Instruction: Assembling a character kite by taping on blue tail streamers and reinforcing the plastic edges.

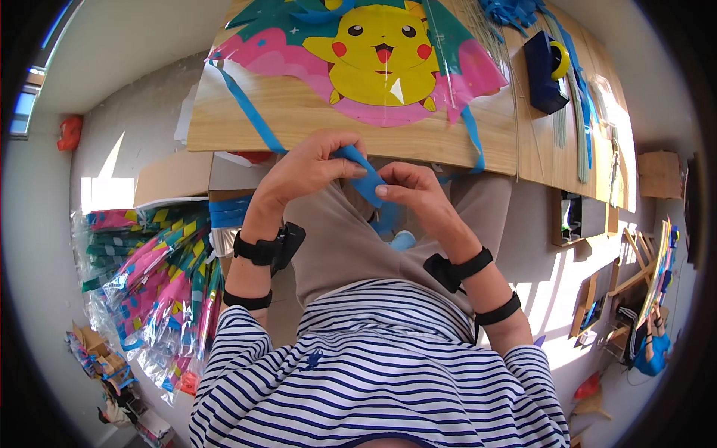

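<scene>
Between my two hands, above my lap, is a flat blue ribbon (pixel 366 181). My left hand (pixel 317 170) pinches its upper part between thumb and fingers. Thumb and index finger of my right hand (pixel 420 196) grip the same ribbon lower down, and a loop of it droops below. On the table in front of me lies a kite (pixel 284 56) in pink and green, with a large yellow cartoon figure in its middle. Blue tails run from the kite's left and right corners over the table's near edge toward my hands; where they join the held ribbon is hidden.
At right on the wooden table (pixel 224 127) stand a dark blue tape dispenser (pixel 544 78) and a bundle of thin rods (pixel 581 142). A blue ribbon heap (pixel 511 11) lies at the back. Left of my legs are a cardboard box (pixel 173 179) and packaged kites (pixel 153 276). Another person (pixel 656 351) is far right.
</scene>
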